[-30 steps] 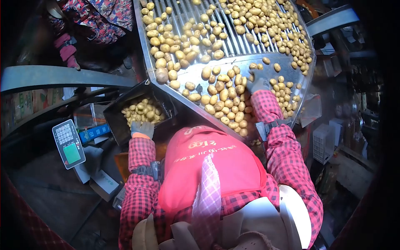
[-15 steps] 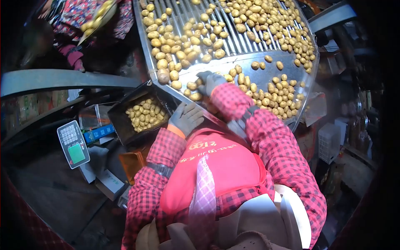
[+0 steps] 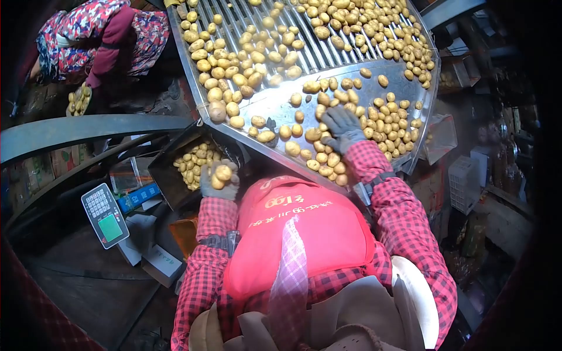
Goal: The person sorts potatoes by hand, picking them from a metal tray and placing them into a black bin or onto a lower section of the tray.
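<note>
My left hand [image 3: 219, 180], in a grey glove, is closed around a potato [image 3: 223, 172], with what looks like another just below it. It is at the near right side of a dark box [image 3: 165, 169] that holds a heap of potatoes [image 3: 196, 162]. My right hand [image 3: 344, 128], gloved too, lies with fingers stretched out over the metal tray [image 3: 263, 111], touching loose potatoes. More potatoes [image 3: 391, 126] are gathered to its right, and several [image 3: 333, 171] are bunched at the tray's near edge. A dark scrap [image 3: 270, 124] lies among the potatoes on the left.
Beyond the tray, metal rollers [image 3: 319, 55] carry many potatoes. A scale display [image 3: 105, 215] and white boxes [image 3: 162, 264] stand at the left. A curved metal bar [image 3: 99, 131] crosses there. At upper left a person [image 3: 111, 41] bends over, holding a scoop-like container [image 3: 78, 101] of potatoes.
My left hand has moved left to the box and now holds a potato. My right hand has swung right across the tray, and potatoes there have shifted. The other person has bent down with the container.
</note>
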A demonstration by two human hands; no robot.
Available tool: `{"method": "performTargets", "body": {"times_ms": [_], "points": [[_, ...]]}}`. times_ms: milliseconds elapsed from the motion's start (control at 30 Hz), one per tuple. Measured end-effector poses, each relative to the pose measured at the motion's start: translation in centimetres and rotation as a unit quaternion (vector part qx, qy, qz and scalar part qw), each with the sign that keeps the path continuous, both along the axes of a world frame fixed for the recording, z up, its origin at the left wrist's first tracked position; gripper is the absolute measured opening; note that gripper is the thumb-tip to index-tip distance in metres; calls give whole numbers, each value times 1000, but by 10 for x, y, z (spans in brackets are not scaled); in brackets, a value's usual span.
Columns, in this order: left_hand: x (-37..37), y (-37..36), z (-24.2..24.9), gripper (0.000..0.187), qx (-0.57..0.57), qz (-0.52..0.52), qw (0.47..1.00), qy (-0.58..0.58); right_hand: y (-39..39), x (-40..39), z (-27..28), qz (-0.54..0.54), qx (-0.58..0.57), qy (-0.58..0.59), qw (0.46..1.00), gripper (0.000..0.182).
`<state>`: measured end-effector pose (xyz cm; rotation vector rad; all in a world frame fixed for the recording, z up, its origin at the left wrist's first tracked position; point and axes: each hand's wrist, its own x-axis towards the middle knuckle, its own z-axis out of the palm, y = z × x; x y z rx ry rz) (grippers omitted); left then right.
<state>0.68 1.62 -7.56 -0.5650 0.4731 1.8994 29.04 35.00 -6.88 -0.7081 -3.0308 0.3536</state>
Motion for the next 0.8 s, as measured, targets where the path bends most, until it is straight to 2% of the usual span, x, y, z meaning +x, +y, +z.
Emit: {"method": "performTargets", "body": {"times_ms": [67, 100, 133, 167, 200, 233, 267, 300, 333, 367, 400, 433, 467, 567, 600, 700, 733, 800], "points": [[-18, -13, -10, 46, -71, 65, 994, 58, 13, 20, -12, -36, -9, 29, 999, 66], [-28, -16, -11, 47, -153, 106, 979, 87, 19, 27, -25, -38, -3, 61, 997, 65], [-47, -39, -53, 46, -288, -66, 857, 421, 17, 28, -19, -63, 2, 83, 995, 59], [-65, -61, -93, 46, -463, -164, 574, 655, 12, 20, 2, -90, -13, 34, 995, 56], [-62, -48, -72, 45, -512, -83, 648, 558, 3, 6, 29, -118, -29, -15, 992, 53], [-49, -25, -50, 41, -511, -69, 570, 639, -4, -4, 42, -146, -45, -66, 986, 50], [-37, -2, -27, 39, -516, -48, 473, 712, -9, -6, 33, -90, -49, 61, 993, 44], [-24, 21, -5, 39, -523, -19, 371, 767, -21, -16, 33, -69, -11, 47, 996, 40], [-7, 56, 31, 38, -428, -37, 229, 874, -30, -26, 27, -30, -15, 134, 990, 35], [9, 84, 51, 25, -379, -119, 231, 888, -37, -33, 19, 9, -17, 222, 975, 30], [22, 117, 84, 31, -365, -341, 201, 843, -44, -37, 13, 3, -29, 237, 971, 28], [35, 121, 59, 36, -311, -269, 182, 893, -53, -37, 7, -3, -40, 251, 967, 26], [45, 135, 49, 40, -305, -342, 109, 882, -59, -34, 3, -9, -51, 263, 963, 25], [60, 174, 53, 42, -390, -458, 21, 799, -64, -14, -2, -63, -130, 187, 972, 21], [60, 181, 48, 55, -397, -499, -31, 769, -66, -7, -9, -88, -133, 177, 971, 19], [58, 184, 24, 56, -411, -483, -26, 772, -73, 12, -13, -127, -112, 189, 967, 21], [59, 185, 20, 52, -411, -505, -23, 758, -73, 20, -8, -129, -178, 157, 963, 24], [64, 187, 27, 51, -414, -512, -22, 753, -76, 25, -18, -124, -234, 150, 953, 25]]}}
